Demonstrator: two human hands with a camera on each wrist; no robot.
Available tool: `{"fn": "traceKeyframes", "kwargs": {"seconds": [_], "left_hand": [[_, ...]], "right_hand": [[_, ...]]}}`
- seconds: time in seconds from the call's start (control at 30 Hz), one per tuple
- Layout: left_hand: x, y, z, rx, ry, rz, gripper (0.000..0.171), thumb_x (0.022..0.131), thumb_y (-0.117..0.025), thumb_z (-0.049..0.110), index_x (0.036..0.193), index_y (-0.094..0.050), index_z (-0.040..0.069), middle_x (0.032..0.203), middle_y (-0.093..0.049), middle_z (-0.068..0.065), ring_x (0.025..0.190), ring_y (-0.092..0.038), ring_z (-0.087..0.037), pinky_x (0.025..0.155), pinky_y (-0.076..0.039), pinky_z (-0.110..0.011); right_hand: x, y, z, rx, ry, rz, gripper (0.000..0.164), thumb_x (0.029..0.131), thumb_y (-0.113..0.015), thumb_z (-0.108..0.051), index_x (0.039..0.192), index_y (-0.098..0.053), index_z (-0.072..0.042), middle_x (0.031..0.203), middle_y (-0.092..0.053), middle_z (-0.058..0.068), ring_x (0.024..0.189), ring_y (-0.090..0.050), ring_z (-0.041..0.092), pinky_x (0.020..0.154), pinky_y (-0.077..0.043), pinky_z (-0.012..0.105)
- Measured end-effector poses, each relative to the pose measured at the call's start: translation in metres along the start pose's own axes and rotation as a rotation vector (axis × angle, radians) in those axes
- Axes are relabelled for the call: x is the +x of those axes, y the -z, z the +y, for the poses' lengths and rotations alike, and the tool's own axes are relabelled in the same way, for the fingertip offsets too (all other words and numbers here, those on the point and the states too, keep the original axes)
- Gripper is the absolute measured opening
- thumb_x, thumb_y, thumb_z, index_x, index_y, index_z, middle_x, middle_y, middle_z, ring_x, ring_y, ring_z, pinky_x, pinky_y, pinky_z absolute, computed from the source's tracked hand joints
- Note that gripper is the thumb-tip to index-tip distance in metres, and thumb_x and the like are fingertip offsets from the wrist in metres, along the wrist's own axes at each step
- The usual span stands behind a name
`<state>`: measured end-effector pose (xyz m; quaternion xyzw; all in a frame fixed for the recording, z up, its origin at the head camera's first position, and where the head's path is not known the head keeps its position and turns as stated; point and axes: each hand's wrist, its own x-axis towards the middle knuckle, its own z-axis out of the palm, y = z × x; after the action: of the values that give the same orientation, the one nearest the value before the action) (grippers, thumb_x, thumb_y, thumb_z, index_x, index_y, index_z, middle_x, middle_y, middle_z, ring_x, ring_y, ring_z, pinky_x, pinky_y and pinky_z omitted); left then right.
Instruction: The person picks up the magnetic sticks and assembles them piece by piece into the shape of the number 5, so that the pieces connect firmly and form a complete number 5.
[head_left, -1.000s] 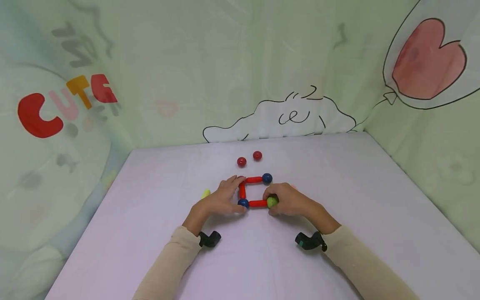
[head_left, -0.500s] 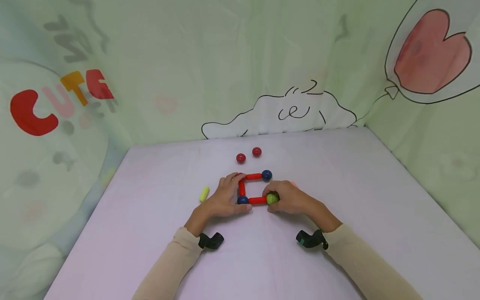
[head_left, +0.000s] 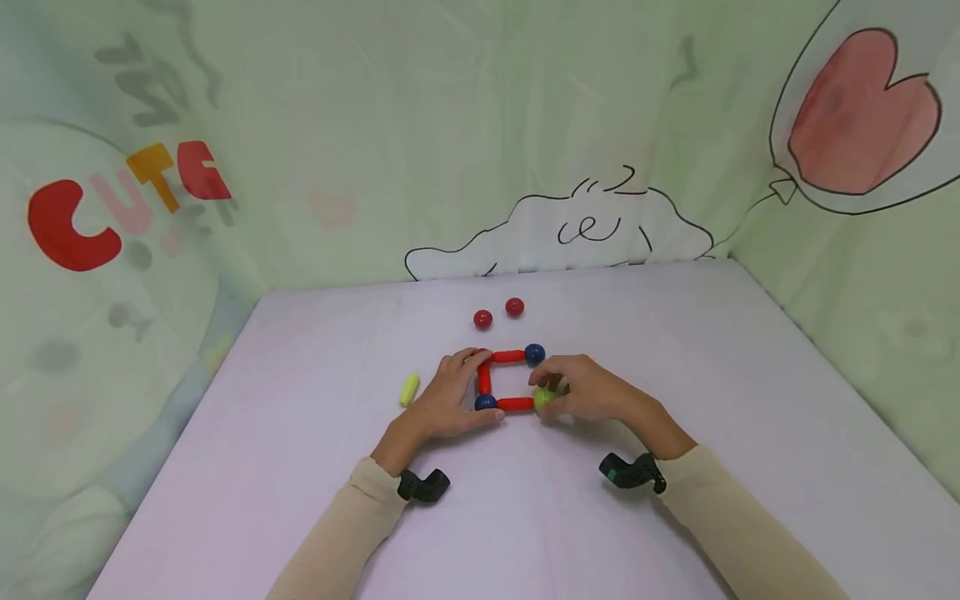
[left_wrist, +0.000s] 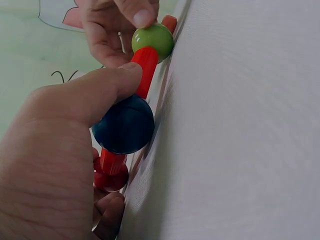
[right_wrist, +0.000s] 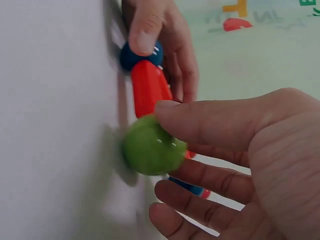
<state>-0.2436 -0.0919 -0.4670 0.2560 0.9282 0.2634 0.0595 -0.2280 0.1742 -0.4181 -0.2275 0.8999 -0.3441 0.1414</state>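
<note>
Red rods point(head_left: 515, 404) and balls form a three-sided toy frame on the table. A blue ball point(head_left: 486, 402) is at its near left corner, a green ball point(head_left: 543, 400) at the near right and another blue ball point(head_left: 534, 354) at the far right. My left hand point(head_left: 452, 398) holds the frame's left side, thumb by the near blue ball and fingertips at a mostly hidden red ball point(left_wrist: 111, 180). My right hand point(head_left: 588, 390) is at the green ball; its thumb point(right_wrist: 200, 120) touches it, while the other fingers point(right_wrist: 200, 200) are loosely extended.
Two loose red balls point(head_left: 498, 313) lie behind the frame. A yellow-green rod point(head_left: 408, 390) lies left of my left hand. An orange-red rod end point(left_wrist: 170, 23) shows beyond the green ball in the left wrist view. A printed curtain point(head_left: 465, 133) stands around the table.
My right hand has loosened around the green ball and shifted slightly up and right, its fingers spreading. My left hand keeps its place on the frame. The camera view has tilted slightly.
</note>
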Motion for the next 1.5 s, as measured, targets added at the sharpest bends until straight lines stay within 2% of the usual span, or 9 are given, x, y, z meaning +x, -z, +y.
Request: {"fn": "traceKeyframes", "kwargs": {"seconds": [0.17, 0.37, 0.67, 0.97, 1.1, 1.3, 1.5], "left_hand": [[-0.001, -0.001, -0.001, 0.006, 0.009, -0.002, 0.097, 0.082, -0.070, 0.063, 0.160, -0.025, 0.028, 0.163, -0.026, 0.001, 0.142, -0.029, -0.021, 0.111, -0.042, -0.048], [0.000, 0.000, 0.000, 0.005, 0.009, 0.010, 0.096, 0.082, -0.071, 0.060, 0.160, -0.026, 0.027, 0.163, -0.026, -0.001, 0.143, -0.028, -0.022, 0.111, -0.041, -0.050], [0.000, 0.000, 0.001, -0.009, 0.010, 0.005, 0.094, 0.081, -0.071, 0.059, 0.159, -0.028, 0.027, 0.161, -0.028, -0.003, 0.145, -0.027, -0.023, 0.113, -0.039, -0.051], [-0.001, 0.002, 0.002, -0.033, -0.008, 0.021, 0.094, 0.081, -0.073, 0.058, 0.158, -0.031, 0.025, 0.159, -0.031, -0.003, 0.144, -0.029, -0.023, 0.113, -0.039, -0.051], [-0.001, 0.001, 0.001, -0.043, -0.013, 0.031, 0.094, 0.080, -0.073, 0.059, 0.157, -0.031, 0.025, 0.158, -0.031, -0.003, 0.144, -0.030, -0.022, 0.113, -0.038, -0.051], [0.000, -0.002, 0.001, -0.054, 0.004, 0.020, 0.096, 0.080, -0.073, 0.060, 0.158, -0.029, 0.029, 0.160, -0.029, -0.001, 0.145, -0.028, -0.021, 0.112, -0.040, -0.050], [-0.001, -0.003, 0.000, -0.047, 0.004, 0.027, 0.096, 0.080, -0.073, 0.060, 0.158, -0.029, 0.028, 0.159, -0.030, -0.001, 0.144, -0.029, -0.021, 0.111, -0.041, -0.051]], "right_hand": [[-0.001, 0.011, 0.000, -0.012, -0.001, 0.057, 0.035, 0.090, -0.075, -0.016, 0.122, -0.067, -0.006, 0.111, -0.067, 0.006, 0.105, -0.059, 0.025, 0.088, -0.055, 0.042], [0.005, 0.026, -0.001, -0.070, 0.025, 0.126, 0.032, 0.093, -0.073, -0.015, 0.122, -0.067, -0.004, 0.113, -0.068, 0.012, 0.105, -0.060, 0.029, 0.087, -0.054, 0.042], [0.029, 0.039, 0.009, -0.183, 0.014, 0.159, 0.030, 0.094, -0.071, -0.010, 0.123, -0.066, -0.001, 0.114, -0.067, 0.013, 0.108, -0.059, 0.030, 0.092, -0.053, 0.046], [0.056, 0.050, 0.009, -0.348, 0.013, 0.109, 0.035, 0.094, -0.071, -0.010, 0.127, -0.064, -0.002, 0.119, -0.065, 0.015, 0.110, -0.059, 0.032, 0.094, -0.054, 0.046], [0.071, 0.054, 0.011, -0.418, -0.034, 0.097, 0.038, 0.096, -0.068, -0.012, 0.132, -0.062, -0.005, 0.125, -0.063, 0.015, 0.113, -0.059, 0.030, 0.099, -0.052, 0.047], [0.089, 0.059, 0.011, -0.435, -0.126, 0.053, 0.045, 0.097, -0.065, -0.013, 0.141, -0.056, -0.007, 0.139, -0.056, 0.017, 0.119, -0.057, 0.032, 0.103, -0.049, 0.051], [0.102, 0.053, 0.014, -0.442, -0.149, 0.046, 0.049, 0.097, -0.065, -0.014, 0.145, -0.053, -0.009, 0.143, -0.054, 0.017, 0.125, -0.055, 0.033, 0.106, -0.046, 0.053]]}}
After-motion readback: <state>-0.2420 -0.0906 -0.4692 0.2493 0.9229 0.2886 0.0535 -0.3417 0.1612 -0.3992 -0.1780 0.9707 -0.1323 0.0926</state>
